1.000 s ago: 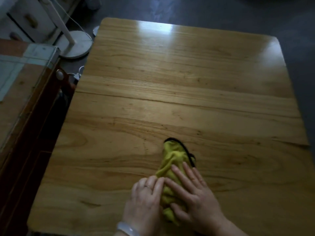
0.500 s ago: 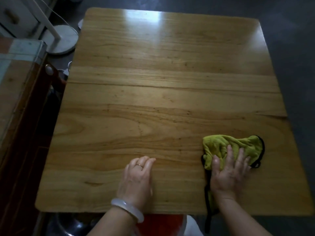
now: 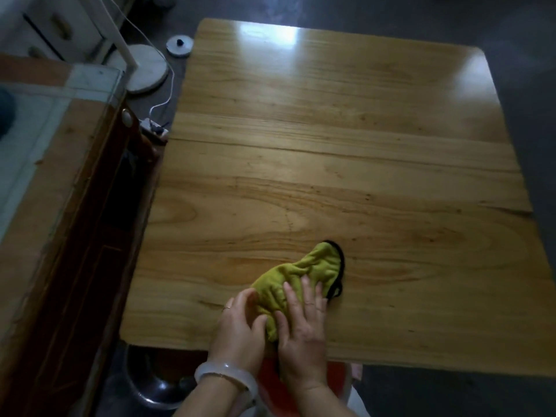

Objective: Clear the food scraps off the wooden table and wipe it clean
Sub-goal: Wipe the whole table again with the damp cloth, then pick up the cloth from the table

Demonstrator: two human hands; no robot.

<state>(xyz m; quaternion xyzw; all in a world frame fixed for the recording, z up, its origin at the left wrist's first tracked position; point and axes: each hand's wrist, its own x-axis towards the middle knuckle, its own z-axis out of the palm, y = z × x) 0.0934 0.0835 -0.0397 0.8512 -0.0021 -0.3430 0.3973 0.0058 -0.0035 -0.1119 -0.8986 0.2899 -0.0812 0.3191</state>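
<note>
From the head view, the wooden table (image 3: 346,176) fills most of the scene, and no scraps show on its bare, glossy top, so the work looks to be in its wiping stage. The yellow cloth (image 3: 304,275), edged in black, lies bunched at the near edge, a little left of centre, with its lower end trailing toward the lip.

The right hand (image 3: 304,329) lies flat on the cloth with its fingers straight and spread, pressing down instead of gripping, probably to keep the fabric in broad contact with the wood. The left hand (image 3: 240,329), with a pale bangle (image 3: 224,376) on its wrist, sits just beside it, its fingers curled against the cloth's left edge. Whether it pinches the fabric or only cups it is unclear. It seems set there to catch whatever is swept toward the edge.

An orange container (image 3: 270,374) waits below the near edge, likely for the sweepings.
</note>
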